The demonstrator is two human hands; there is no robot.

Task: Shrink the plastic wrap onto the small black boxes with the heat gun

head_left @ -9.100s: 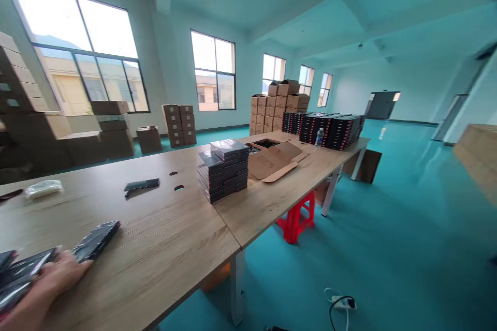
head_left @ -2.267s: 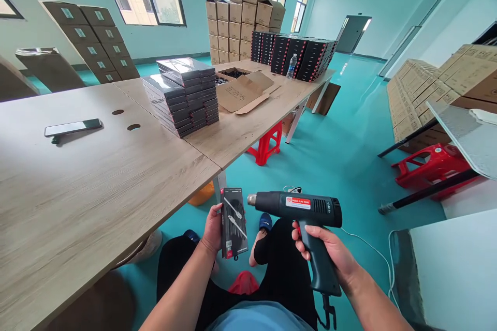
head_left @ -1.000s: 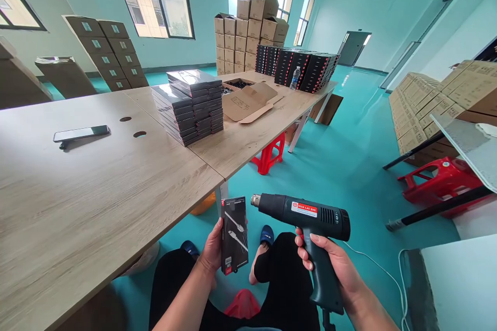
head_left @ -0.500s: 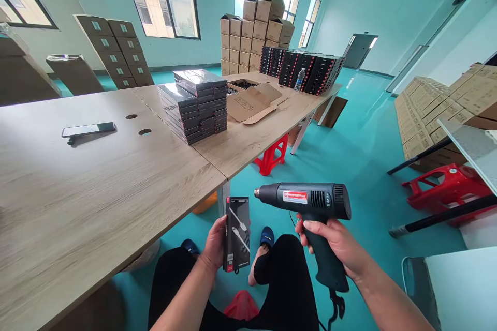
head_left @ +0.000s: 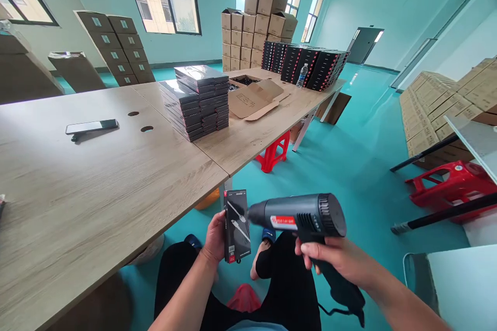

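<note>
In the head view, the left hand (head_left: pixel 215 237) holds a cable box (head_left: pixel 237 227) off the desk (head_left: pixel 97 191), by its near corner; the right hand (head_left: pixel 338 257) grips a heat gun (head_left: pixel 298 208) aimed at the box, contact unclear. Work on this box looks unfinished; the glossy stack (head_left: pixel 198 106) by the desk's seam may be done. Brown cardboard (head_left: pixel 248 102) lies beyond; the corner crowds the box.

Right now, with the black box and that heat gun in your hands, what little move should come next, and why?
Probably a small sweep of the heat gun along the black box, away from the fingers: the right hand points its nozzle toward the box, and the left hand grips the box's side.
</note>
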